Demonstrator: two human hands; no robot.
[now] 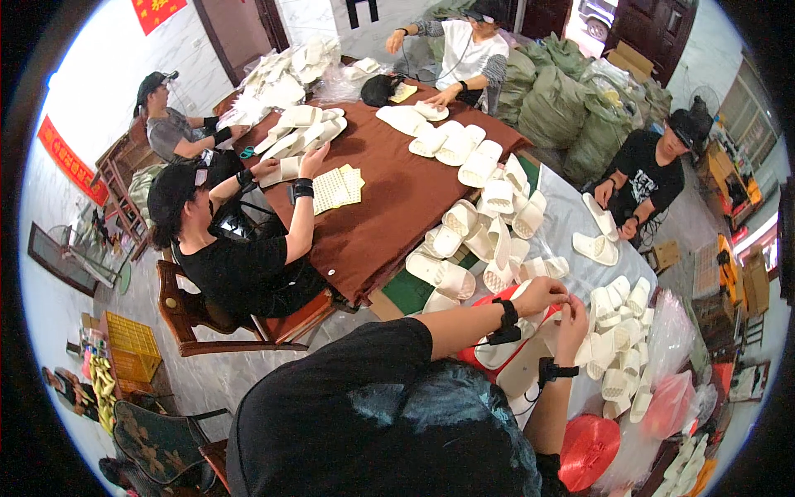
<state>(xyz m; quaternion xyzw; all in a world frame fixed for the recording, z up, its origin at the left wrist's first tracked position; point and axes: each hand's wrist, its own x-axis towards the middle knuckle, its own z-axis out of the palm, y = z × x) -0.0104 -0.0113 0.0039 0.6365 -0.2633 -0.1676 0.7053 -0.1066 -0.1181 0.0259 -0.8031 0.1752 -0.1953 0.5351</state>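
Fingertips close together above white slippers (522, 369)
Your left hand (542, 296) and right hand (571, 330) pinch narrowly — whether they hold anything, I cannot tell — and the slippers sit by the table's (565, 222) near edge.

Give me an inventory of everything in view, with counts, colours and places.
Slippers: too many to count, off-white, across the table
Tablecloth: one, brown, table centre
Dotted sheets: at least two, yellowish, left table edge
Scissors: one pair, teal, left table edge
Woven sacks: several, green, behind table
Crate: one, yellow, lower left
Wooden chair: one, brown, left of table
Wall banners: two, red, left and upper left
Shiny round item: one, red, lower right
Co-workers: four, black, grey or white tops, around table
Own left hand: one, black wristband, right of centre
Own right hand: one, black wristband, beside it
Smaller rim items: unclear
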